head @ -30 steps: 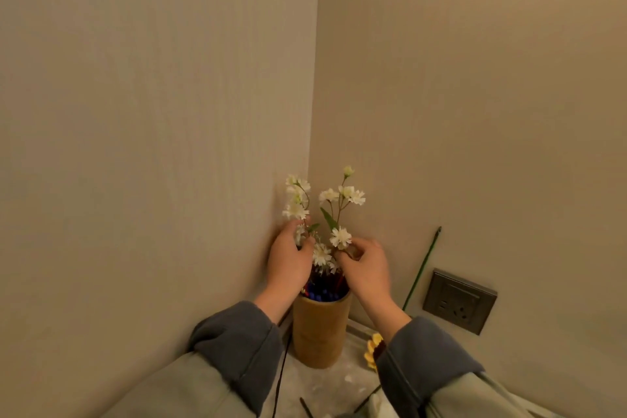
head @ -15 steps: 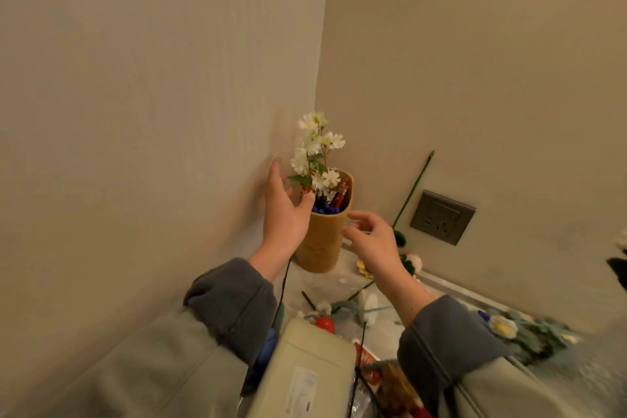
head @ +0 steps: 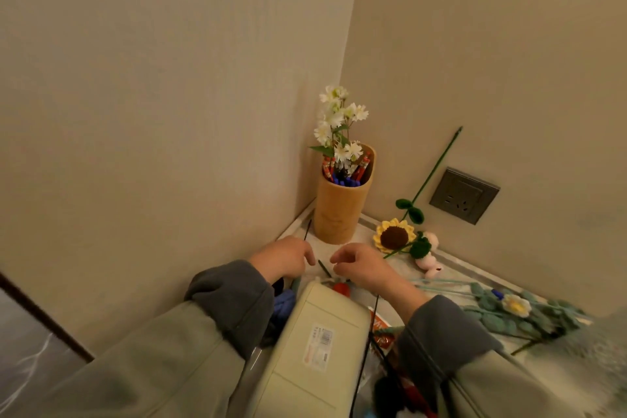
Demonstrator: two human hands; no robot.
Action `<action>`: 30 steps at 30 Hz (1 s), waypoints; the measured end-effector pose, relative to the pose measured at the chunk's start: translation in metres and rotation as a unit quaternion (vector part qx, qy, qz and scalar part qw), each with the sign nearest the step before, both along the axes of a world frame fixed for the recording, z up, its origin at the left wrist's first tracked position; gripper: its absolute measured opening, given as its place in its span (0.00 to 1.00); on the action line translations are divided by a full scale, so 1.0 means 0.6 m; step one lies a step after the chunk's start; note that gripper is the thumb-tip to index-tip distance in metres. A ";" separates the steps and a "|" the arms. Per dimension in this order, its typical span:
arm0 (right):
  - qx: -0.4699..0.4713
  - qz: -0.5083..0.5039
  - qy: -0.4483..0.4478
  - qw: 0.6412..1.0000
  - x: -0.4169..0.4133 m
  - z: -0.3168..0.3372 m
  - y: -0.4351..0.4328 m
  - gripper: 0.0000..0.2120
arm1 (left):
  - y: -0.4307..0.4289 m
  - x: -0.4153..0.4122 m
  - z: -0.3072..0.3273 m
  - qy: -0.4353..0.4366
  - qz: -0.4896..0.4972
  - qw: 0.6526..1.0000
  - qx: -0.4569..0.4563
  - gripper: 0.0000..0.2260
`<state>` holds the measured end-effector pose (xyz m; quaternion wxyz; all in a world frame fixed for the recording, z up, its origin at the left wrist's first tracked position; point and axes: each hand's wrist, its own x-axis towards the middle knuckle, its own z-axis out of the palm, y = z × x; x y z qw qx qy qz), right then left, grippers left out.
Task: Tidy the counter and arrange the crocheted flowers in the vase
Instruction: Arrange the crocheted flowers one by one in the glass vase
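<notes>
1. Fingers (head: 305, 253) of the left hand (head: 283, 256) and the right hand (head: 364, 266) hang loosely curled in front of the vase (head: 339, 210), pinching nothing visible.
2. The crocheted sunflower (head: 393, 237) lies just right of the vase.
3. Probably light and soft-headed; take its green stem (head: 395, 252), not the petals.

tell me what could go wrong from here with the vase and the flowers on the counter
1. The vase is already crowded with pens and a tall white sprig; forcing more stems in could tip it.
2. The left hand and right hand sit in a tight gap between vase and cream box; a careless move could knock either.
3. The green stem only leans on the wall and may slide.
</notes>
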<state>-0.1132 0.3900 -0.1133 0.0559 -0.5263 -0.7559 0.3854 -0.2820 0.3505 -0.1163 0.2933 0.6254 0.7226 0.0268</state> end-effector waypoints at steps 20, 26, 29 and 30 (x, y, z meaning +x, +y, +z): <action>-0.066 -0.038 0.176 0.981 0.007 0.040 -0.017 0.11 | 0.039 -0.014 0.051 -0.146 0.099 0.950 0.256 0.22; -0.092 -0.052 0.225 0.969 -0.001 0.092 -0.041 0.06 | 0.020 0.006 0.102 -0.170 0.107 0.926 0.320 0.16; -0.131 -0.084 0.287 0.945 0.014 0.117 -0.049 0.05 | 0.001 0.015 0.114 -0.160 0.101 0.926 0.327 0.15; -0.146 -0.093 0.315 0.933 0.019 0.125 -0.053 0.07 | -0.006 0.019 0.117 -0.155 0.102 0.927 0.326 0.14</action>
